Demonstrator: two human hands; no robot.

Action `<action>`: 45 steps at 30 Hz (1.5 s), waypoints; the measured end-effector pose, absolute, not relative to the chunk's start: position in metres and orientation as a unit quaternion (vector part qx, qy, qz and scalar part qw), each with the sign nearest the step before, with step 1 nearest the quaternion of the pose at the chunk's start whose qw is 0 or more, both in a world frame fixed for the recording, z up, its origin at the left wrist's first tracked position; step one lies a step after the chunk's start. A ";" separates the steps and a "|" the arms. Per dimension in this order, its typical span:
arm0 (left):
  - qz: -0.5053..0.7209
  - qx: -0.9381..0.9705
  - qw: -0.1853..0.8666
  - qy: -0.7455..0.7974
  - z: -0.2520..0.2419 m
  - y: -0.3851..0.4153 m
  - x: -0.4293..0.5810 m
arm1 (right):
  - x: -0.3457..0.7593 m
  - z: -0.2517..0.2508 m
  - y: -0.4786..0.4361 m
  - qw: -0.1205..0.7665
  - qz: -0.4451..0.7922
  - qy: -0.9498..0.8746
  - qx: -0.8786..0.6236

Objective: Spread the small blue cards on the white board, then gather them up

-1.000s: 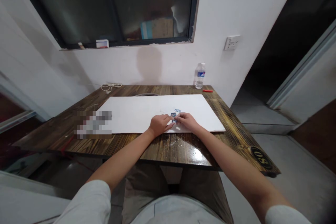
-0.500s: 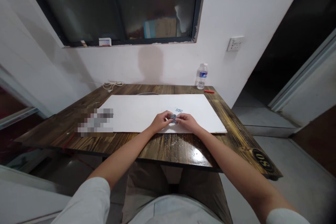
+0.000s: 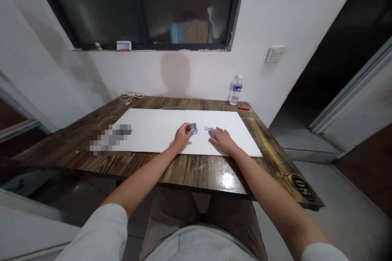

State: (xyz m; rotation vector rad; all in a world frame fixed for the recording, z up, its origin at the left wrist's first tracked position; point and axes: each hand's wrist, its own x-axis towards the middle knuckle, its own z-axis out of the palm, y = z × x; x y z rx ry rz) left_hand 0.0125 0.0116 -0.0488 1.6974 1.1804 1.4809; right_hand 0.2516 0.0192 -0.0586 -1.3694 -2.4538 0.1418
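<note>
My left hand (image 3: 183, 134) is closed, pinching a small blue-grey piece (image 3: 192, 127) just above a large white board (image 3: 153, 134). A second small blue piece (image 3: 207, 129) lies flat on the board to its right. My right hand (image 3: 223, 139) rests flat on the board with fingers stretched out, fingertips almost touching that second piece. Both hands sit near the middle of the board, a short gap between them.
The board lies on a dark wooden table (image 3: 199, 171). A plastic water bottle (image 3: 235, 89) and a red pen (image 3: 243, 108) are at the back right. A white cable (image 3: 131, 96) lies at the back left. A blurred patch (image 3: 110, 140) covers the board's left end.
The hands, joined on one small piece before, have separated. My left hand lifted the piece up and left; my right hand let go and lies flat beside the other piece.
</note>
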 end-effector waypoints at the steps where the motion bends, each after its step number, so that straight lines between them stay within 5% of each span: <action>1: 0.559 0.634 0.291 0.448 -0.048 0.011 0.012 | 0.251 -0.058 0.019 0.161 0.053 -0.862 -0.478; 13: 0.550 0.633 0.257 0.479 -0.046 0.008 0.008 | 0.253 -0.040 0.010 0.305 0.092 -0.882 -0.347; 22: 0.552 0.627 0.269 0.480 -0.044 0.005 0.008 | 0.275 -0.023 -0.001 0.198 0.250 -0.900 -0.296; 30: 0.548 0.623 0.293 0.475 -0.045 0.004 0.009 | 0.279 -0.014 -0.003 0.191 0.299 -0.889 -0.290; 45: 0.516 0.642 0.346 0.449 -0.033 -0.009 0.016 | 0.250 -0.025 -0.005 0.365 0.276 -0.817 -0.351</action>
